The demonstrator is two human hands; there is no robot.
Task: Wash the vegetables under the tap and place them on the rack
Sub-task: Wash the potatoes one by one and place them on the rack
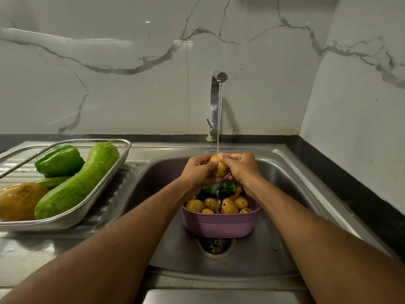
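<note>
Now potato (219,168) between left hand (197,170), right hand (242,168), under tap (215,102)

This was a home kitchen: a stainless steel sink (285,172) with a ribbed drainboard (114,194) sat in a dark surface (350,183), a chrome tap (215,102) ran water, and marble-look tiles (131,73) covered the walls.

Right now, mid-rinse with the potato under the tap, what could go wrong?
The wet potato, gripped by the left hand and right hand, could slip into the purple basket below. The rack already looks crowded by the gourd and capsicum, so added potatoes may roll.
</note>
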